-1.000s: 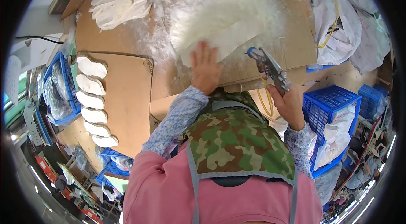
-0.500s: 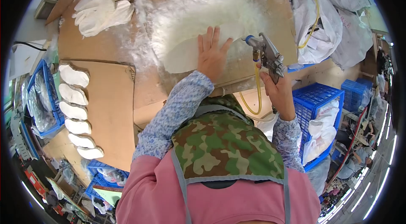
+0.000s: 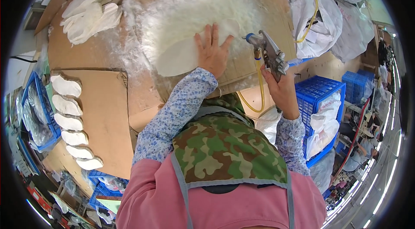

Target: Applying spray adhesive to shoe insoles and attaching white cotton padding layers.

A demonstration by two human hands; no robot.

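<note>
Nearest, at the lower centre of the frame, a camouflage apron (image 3: 229,147) is worn over a pink top (image 3: 250,205). Right of centre, a spray gun (image 3: 271,51) is held by the right hand (image 3: 284,94), its fingers clamped round the handle; whether the trigger is squeezed cannot be told. A yellow hose (image 3: 262,92) is looped below the gun. Near the centre, a flat white sole-shaped piece (image 3: 175,59) is partly covered by the left hand (image 3: 212,55), laid palm down with fingers spread apart. The step in hand is judged to be the steadying of this piece for spraying; next, the nozzle (image 3: 249,37) would need to be aimed at it and the fingers kept clear. At the left, six white pieces (image 3: 69,121) are lined up. Beyond, the worktop (image 3: 279,10) is strewn with white fluff (image 3: 173,4), and a white heap (image 3: 88,19) is left at the upper left.
</note>
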